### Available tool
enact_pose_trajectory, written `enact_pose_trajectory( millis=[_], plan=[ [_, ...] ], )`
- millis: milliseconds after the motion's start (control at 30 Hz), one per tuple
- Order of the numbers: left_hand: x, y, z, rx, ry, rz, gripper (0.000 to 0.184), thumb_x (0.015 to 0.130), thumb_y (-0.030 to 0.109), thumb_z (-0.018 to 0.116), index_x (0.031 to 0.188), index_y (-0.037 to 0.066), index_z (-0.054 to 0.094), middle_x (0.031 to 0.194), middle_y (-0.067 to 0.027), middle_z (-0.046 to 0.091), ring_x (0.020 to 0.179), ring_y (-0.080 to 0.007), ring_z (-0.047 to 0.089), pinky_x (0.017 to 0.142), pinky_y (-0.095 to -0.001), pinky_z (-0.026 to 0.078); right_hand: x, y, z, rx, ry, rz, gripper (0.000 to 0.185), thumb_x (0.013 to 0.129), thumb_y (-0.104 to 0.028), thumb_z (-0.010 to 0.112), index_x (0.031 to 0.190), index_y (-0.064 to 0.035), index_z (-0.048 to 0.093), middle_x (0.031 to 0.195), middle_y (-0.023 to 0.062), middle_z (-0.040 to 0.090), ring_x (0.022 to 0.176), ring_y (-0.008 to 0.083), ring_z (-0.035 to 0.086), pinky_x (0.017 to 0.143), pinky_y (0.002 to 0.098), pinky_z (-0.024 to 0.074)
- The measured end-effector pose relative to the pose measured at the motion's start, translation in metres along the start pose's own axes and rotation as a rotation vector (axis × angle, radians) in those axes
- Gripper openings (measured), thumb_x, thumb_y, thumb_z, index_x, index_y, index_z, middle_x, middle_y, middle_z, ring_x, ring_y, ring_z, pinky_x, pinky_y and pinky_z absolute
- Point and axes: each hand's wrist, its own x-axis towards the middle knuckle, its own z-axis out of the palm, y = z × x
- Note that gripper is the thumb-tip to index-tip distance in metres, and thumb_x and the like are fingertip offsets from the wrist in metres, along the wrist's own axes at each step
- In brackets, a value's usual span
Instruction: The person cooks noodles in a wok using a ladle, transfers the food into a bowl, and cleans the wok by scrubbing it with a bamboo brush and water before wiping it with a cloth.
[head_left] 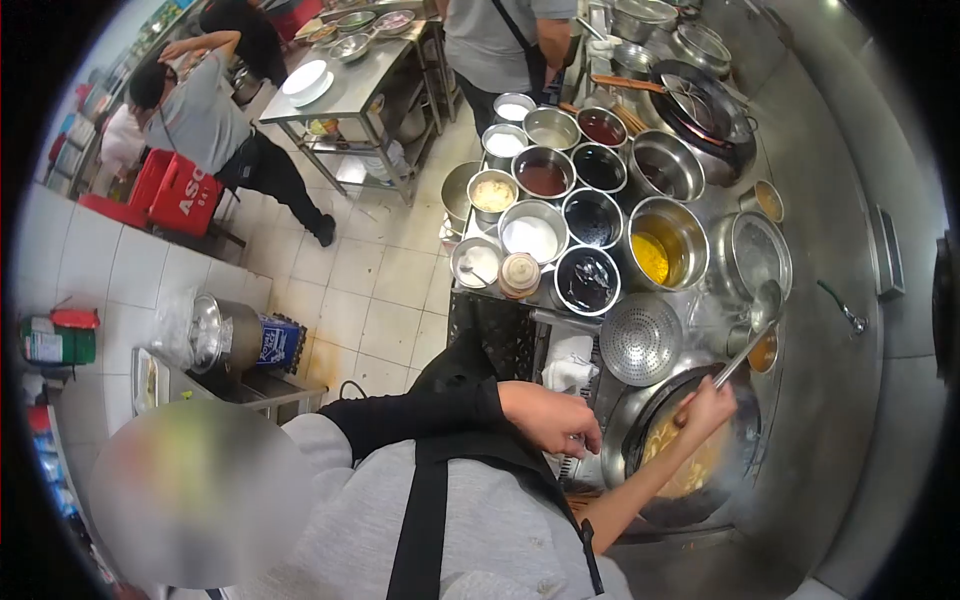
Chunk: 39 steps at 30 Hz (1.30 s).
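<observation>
My right hand (708, 408) is closed around the handle of a metal ladle (767, 303), whose bowl points up and away. Below that hand, a wok (740, 430) holds yellowish-brown liquid (663, 440), with some steam at its right side. My left hand (550, 418), at the end of a black sleeve, hangs near the wok's left edge. Its fingers are loosely bent and slightly apart, with nothing visible in them. A perforated metal strainer (641, 340) lies just beyond the wok. A white cloth (570, 362) is beside the strainer.
Several metal pots of sauces and powders crowd the counter, including one with yellow oil (652, 257) and a dark sauce pot (587, 281). A second wok (735, 160) stands farther back. Two people (200, 110) (505, 50) stand nearby. A steel table (345, 85) holds bowls.
</observation>
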Motion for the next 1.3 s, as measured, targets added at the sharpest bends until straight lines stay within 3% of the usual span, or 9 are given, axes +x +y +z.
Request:
enact_pose_trajectory(
  millis=[67, 167, 267, 467, 567, 800, 1000, 1167, 1300],
  plan=[
    [-0.002, 0.005, -0.006, -0.002, -0.005, 0.009, 0.032, 0.098, 0.015, 0.064, 0.125, -0.002, 0.068, 0.119, -0.0229, 0.071, 0.115, -0.0388, 0.066, 0.100, -0.0435, 0.051, -0.061, 0.010, 0.025, -0.040, 0.206, -0.146, 0.013, 0.093, -0.005, 0.064, 0.097, 0.0011, 0.054, 0.063, 0.0118, 0.056, 0.043, 0.0211, 0.058, 0.036, 0.0361, 0.0451],
    [-0.006, 0.015, -0.018, -0.018, -0.032, 0.020, 0.030, 0.099, 0.015, 0.064, 0.122, -0.002, 0.069, 0.116, -0.0220, 0.072, 0.111, -0.0384, 0.067, 0.096, -0.0438, 0.052, -0.081, 0.075, 0.033, 0.311, -0.058, 0.206, 0.016, 0.097, -0.009, 0.062, 0.103, -0.0005, 0.049, 0.062, 0.0119, 0.054, 0.039, 0.0234, 0.056, 0.033, 0.0380, 0.0461],
    [-0.013, 0.025, -0.037, 0.026, 0.007, 0.069, 0.028, 0.099, 0.016, 0.064, 0.120, -0.002, 0.070, 0.111, -0.0208, 0.074, 0.106, -0.0376, 0.069, 0.092, -0.0438, 0.053, -0.106, 0.040, 0.024, 0.063, -0.064, 0.260, 0.018, 0.099, -0.012, 0.062, 0.102, 0.0003, 0.048, 0.060, 0.0124, 0.052, 0.037, 0.0231, 0.054, 0.031, 0.0373, 0.0445],
    [-0.044, 0.031, -0.055, -0.011, 0.125, 0.113, 0.027, 0.100, 0.021, 0.065, 0.111, -0.002, 0.073, 0.100, -0.0209, 0.075, 0.093, -0.0358, 0.071, 0.082, -0.0422, 0.054, -0.177, 0.054, 0.036, 0.106, -0.040, -0.103, 0.023, 0.101, -0.017, 0.064, 0.096, 0.0025, 0.052, 0.058, 0.0089, 0.052, 0.037, 0.0168, 0.051, 0.033, 0.0331, 0.0406],
    [-0.071, 0.031, -0.059, -0.007, 0.086, 0.085, 0.026, 0.098, 0.023, 0.067, 0.100, -0.002, 0.076, 0.085, -0.0162, 0.075, 0.077, -0.0273, 0.069, 0.071, -0.0387, 0.053, -0.186, 0.037, 0.048, 0.229, -0.148, -0.185, 0.024, 0.101, -0.018, 0.067, 0.092, 0.0007, 0.055, 0.055, 0.0031, 0.052, 0.040, 0.0107, 0.050, 0.039, 0.0279, 0.0360],
    [-0.142, 0.049, -0.075, -0.010, 0.194, 0.072, 0.031, 0.101, 0.026, 0.065, 0.111, -0.001, 0.073, 0.100, -0.0184, 0.075, 0.094, -0.0346, 0.071, 0.082, -0.0415, 0.054, -0.192, -0.086, 0.131, -0.128, -0.616, -0.820, 0.028, 0.094, -0.012, 0.076, 0.081, -0.0028, 0.053, 0.053, 0.0035, 0.045, 0.048, 0.0109, 0.041, 0.046, 0.0328, 0.0369],
    [-0.214, 0.021, -0.082, -0.005, 0.476, 0.018, 0.033, 0.103, 0.026, 0.063, 0.122, 0.000, 0.070, 0.114, -0.0169, 0.074, 0.107, -0.0331, 0.070, 0.092, -0.0393, 0.053, -0.215, -0.120, 0.247, -0.109, -0.873, -0.785, 0.034, 0.090, -0.014, 0.079, 0.077, -0.0038, 0.049, 0.057, 0.0072, 0.046, 0.050, 0.0161, 0.038, 0.048, 0.0363, 0.0372],
    [-0.293, -0.006, -0.090, -0.086, 0.681, -0.108, 0.034, 0.103, 0.026, 0.062, 0.125, 0.001, 0.069, 0.116, -0.0168, 0.074, 0.108, -0.0327, 0.070, 0.093, -0.0393, 0.054, -0.238, -0.142, 0.318, -0.117, -1.052, -0.737, 0.017, 0.091, -0.015, 0.077, 0.092, -0.0011, 0.068, 0.059, 0.0031, 0.056, 0.049, 0.0105, 0.049, 0.047, 0.0321, 0.0391],
    [-0.349, -0.024, -0.092, -0.087, 0.836, -0.184, 0.035, 0.103, 0.027, 0.062, 0.129, 0.004, 0.068, 0.121, -0.0157, 0.073, 0.113, -0.0328, 0.068, 0.097, -0.0395, 0.052, -0.252, -0.166, 0.369, -0.092, -1.193, -0.355, 0.014, 0.095, -0.012, 0.073, 0.099, -0.0011, 0.067, 0.062, 0.0016, 0.061, 0.044, 0.0070, 0.052, 0.039, 0.0269, 0.0384]
  ],
)
